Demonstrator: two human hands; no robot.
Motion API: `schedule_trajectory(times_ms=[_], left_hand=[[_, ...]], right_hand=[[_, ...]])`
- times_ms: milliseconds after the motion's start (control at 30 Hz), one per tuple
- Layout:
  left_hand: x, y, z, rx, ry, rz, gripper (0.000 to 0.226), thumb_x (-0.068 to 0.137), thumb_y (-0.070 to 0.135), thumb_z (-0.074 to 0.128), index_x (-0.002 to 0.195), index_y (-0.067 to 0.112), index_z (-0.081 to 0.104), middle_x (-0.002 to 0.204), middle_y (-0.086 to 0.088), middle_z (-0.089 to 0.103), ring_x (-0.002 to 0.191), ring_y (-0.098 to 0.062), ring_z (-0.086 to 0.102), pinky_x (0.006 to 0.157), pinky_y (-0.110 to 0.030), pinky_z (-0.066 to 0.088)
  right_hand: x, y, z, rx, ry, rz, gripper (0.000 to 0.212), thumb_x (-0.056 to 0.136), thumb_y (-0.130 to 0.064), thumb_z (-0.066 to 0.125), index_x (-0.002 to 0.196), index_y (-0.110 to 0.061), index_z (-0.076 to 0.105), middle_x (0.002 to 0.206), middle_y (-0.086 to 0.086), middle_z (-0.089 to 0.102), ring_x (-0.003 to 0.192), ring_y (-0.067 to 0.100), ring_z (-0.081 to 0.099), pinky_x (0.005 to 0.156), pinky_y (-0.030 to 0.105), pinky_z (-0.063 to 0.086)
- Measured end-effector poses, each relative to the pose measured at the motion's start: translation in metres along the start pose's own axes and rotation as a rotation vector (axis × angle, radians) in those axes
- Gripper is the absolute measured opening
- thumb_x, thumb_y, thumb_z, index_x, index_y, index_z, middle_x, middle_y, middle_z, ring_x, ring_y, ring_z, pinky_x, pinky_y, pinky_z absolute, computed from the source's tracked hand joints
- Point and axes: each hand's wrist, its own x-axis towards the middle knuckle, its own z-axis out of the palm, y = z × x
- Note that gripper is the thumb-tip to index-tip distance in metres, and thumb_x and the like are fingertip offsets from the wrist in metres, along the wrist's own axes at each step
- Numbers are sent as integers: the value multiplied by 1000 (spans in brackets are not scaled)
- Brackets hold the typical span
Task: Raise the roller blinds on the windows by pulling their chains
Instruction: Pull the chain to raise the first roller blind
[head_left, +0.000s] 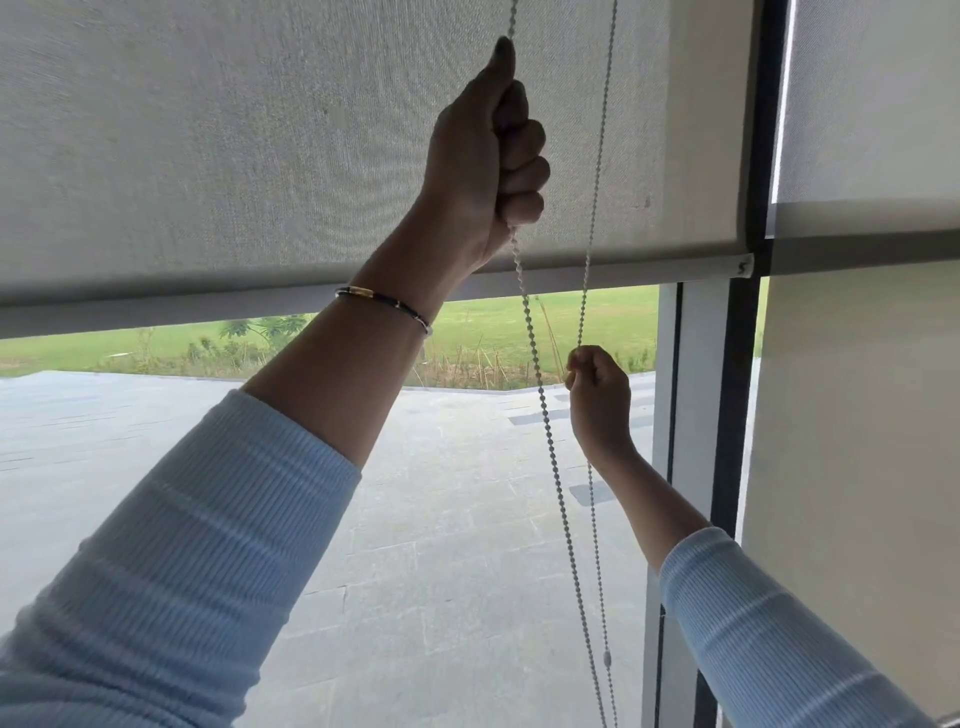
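Note:
A grey roller blind (208, 156) covers the upper half of the window, its bottom bar (597, 273) slanting across mid-frame. A white bead chain hangs in two strands in front of it. My left hand (488, 156) is raised high and closed in a fist on the left strand (545, 415). My right hand (597, 395) is lower and to the right, pinching the right strand (597, 182) just below the bar. Both strands run down and out of view at the bottom.
A dark window frame post (737, 389) stands right of the chain. Beyond it, a second grey blind (857, 415) hangs lower. Through the glass I see a paved terrace (441, 519) and grass (597, 317).

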Motion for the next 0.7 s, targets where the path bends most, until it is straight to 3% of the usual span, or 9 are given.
schedule_trajectory(times_ms=[233, 367, 533, 600, 667, 700], left_hand=[[1, -1, 7, 21, -7, 4, 56, 106, 43, 33, 54, 26, 26, 43, 11, 19, 35, -5, 12, 37, -9, 15], [3, -3, 8, 7, -22, 1, 55, 106, 44, 33, 54, 26, 27, 43, 11, 19, 35, -4, 12, 38, -9, 16], [5, -7, 7, 46, -3, 58, 54, 107, 41, 33, 56, 24, 30, 47, 9, 18, 39, -7, 12, 39, -13, 16], [6, -13, 4, 150, 35, 87, 49, 108, 36, 33, 62, 19, 37, 51, 4, 22, 43, -10, 18, 42, -18, 23], [5, -23, -4, 356, 117, 89, 41, 108, 30, 36, 78, 12, 57, 58, -4, 46, 49, -16, 47, 49, -28, 46], [3, -30, -10, 473, 160, 79, 37, 108, 28, 36, 92, 8, 63, 71, -9, 61, 63, -22, 63, 62, -36, 57]], right_hand=[[-4, -6, -8, -18, 9, 14, 27, 89, 6, 39, 74, -9, 55, 62, 0, 50, 53, 7, 41, 54, 22, 35], [-6, -4, -9, -1, 12, 9, 26, 92, 5, 39, 76, -7, 56, 62, 1, 50, 56, 14, 42, 58, 30, 36], [-1, -8, -12, 1, -9, 60, 30, 97, -2, 40, 81, -18, 60, 67, 1, 56, 59, 17, 48, 63, 36, 38], [1, -17, -16, 20, -45, 88, 23, 103, -11, 41, 108, -15, 63, 94, 8, 69, 84, 20, 64, 76, 38, 47], [4, -31, -21, 47, -24, 93, 33, 106, -22, 38, 136, -12, 50, 135, 10, 60, 124, 20, 56, 99, 25, 43], [5, -42, -23, 66, 14, 70, 38, 107, -26, 36, 142, -13, 45, 145, 8, 53, 134, 18, 49, 102, 17, 38]])
